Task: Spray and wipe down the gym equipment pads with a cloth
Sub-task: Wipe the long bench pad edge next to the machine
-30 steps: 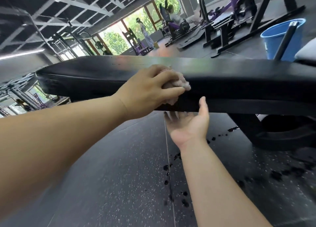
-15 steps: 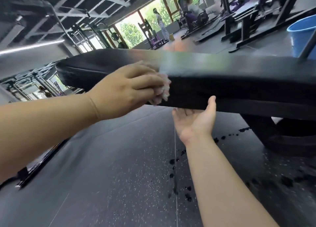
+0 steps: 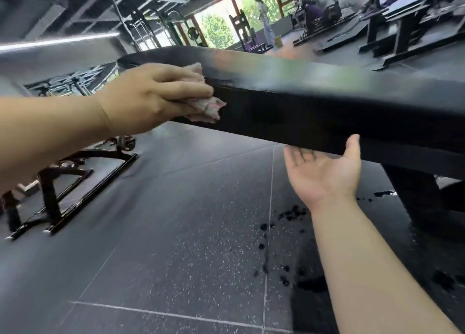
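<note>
A long black bench pad (image 3: 314, 99) runs across the view at chest height. My left hand (image 3: 151, 97) presses a crumpled pink cloth (image 3: 205, 106) against the pad's near side edge, close to its left end. Palm up, my right hand (image 3: 324, 172) sits under the pad's lower edge, thumb resting against the side and fingers spread. It holds nothing. No spray bottle is in view.
Dark wet drops (image 3: 289, 213) mark the speckled rubber floor below the bench. The bench's black leg (image 3: 412, 190) stands at right. A black machine frame (image 3: 63, 182) lies on the floor at left. Further machines and two people (image 3: 264, 14) are at the back by the windows.
My left hand has slid the cloth leftward along the pad's side edge toward its end. My right hand has stayed under the pad. The blue bucket has left the view.
</note>
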The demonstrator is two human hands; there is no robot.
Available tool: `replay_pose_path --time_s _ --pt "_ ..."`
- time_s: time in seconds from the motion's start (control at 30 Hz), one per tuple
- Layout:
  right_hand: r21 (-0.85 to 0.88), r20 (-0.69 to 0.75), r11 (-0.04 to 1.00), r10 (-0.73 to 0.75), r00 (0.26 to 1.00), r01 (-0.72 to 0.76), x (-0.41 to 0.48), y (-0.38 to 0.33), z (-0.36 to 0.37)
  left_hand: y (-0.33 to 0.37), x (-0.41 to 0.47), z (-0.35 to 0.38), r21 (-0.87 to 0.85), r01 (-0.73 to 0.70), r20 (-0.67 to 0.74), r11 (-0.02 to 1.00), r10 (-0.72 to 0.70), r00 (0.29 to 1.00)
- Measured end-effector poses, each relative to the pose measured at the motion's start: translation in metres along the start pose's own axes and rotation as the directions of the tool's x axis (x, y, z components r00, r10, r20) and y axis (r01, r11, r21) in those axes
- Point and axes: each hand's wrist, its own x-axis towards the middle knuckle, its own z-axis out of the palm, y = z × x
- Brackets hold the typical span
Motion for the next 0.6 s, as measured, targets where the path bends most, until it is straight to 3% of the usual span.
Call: replay_pose_path --time_s 0.1,0.3,0.43,0.6 --pt "-0.069 -0.035 0.998 0.001 0.999 -0.003 -0.006 0.003 0.005 -0.002 -0.024 -0.009 -0.013 0.078 -0.013 0.997 -0.078 0.997" --pt "-0.295 -0.111 0.954 0.019 0.994 -0.051 -0.023 0.02 0.032 0.039 0.076 0.025 -0.022 -0.014 -0.253 1.0 0.008 0.968" --pt "-0.512 -0.141 0.853 0.036 0.989 -0.104 -0.039 0.011 0.064 0.026 0.059 0.036 -0.104 0.015 -0.241 0.994 -0.04 0.97" --pt "-0.671 -0.236 0.739 -0.13 0.963 -0.065 -0.045 0.038 0.102 -0.015 -0.012 0.032 -0.104 0.017 -0.207 0.994 -0.038 0.978"
